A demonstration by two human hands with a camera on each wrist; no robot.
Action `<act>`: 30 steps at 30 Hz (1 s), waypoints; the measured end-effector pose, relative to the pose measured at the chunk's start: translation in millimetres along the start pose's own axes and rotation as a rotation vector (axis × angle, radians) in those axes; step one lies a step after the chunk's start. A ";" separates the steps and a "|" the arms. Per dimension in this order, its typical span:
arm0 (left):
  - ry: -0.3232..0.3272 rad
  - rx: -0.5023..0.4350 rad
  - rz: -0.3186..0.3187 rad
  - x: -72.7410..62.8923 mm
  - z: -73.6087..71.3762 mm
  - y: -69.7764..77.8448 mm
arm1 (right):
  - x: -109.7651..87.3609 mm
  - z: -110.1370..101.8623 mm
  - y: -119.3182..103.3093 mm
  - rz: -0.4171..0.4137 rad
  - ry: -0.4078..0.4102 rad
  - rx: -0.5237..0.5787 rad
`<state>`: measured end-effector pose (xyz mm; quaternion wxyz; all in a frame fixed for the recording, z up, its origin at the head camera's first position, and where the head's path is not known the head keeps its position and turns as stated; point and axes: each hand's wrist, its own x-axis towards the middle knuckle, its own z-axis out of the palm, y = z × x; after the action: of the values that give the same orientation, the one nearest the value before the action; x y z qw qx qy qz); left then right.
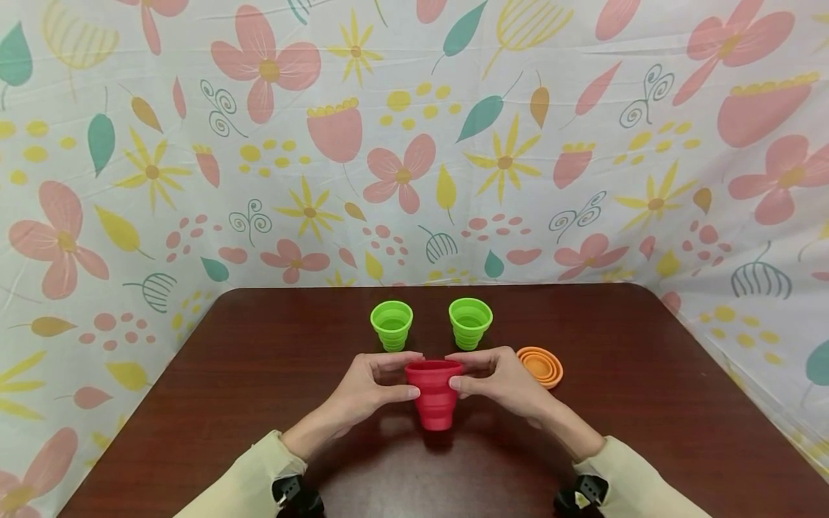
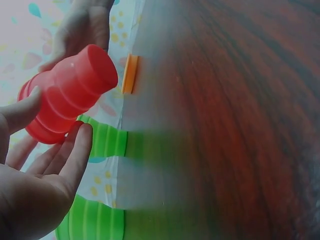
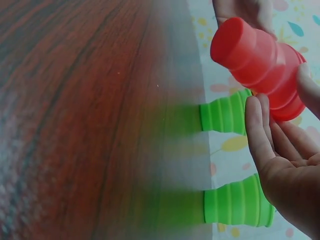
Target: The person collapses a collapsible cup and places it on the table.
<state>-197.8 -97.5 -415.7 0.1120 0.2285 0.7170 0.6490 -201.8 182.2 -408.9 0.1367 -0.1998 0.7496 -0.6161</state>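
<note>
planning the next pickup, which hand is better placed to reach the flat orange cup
Probably the right hand: the flat orange cup lies just beside it, while the left hand is farther away. Both hold the red cup, though.

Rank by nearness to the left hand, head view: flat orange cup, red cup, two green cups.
1. Red cup, held by the left hand.
2. Left green cup, just beyond.
3. Right green cup, farther right.
4. Flat orange cup, rightmost.

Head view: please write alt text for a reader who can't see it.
The left hand and right hand grip a red cup over a dark table. Behind it stand two green cups, and a collapsed orange cup lies near the right hand. A floral cloth hangs behind.
</note>
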 end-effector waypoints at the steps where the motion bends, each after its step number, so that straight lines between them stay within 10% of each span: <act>1: 0.003 0.003 0.002 0.0 0.2 0.0 | 0.0 -0.2 -0.3 0.003 0.001 0.000; 30: 0.015 -0.118 0.041 1.8 9.0 0.1 | -4.4 -0.7 -5.4 0.083 0.003 0.068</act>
<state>-195.2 -88.8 -416.5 0.1064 0.2313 0.6733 0.6941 -197.6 183.9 -403.7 0.1676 -0.1626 0.7361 -0.6353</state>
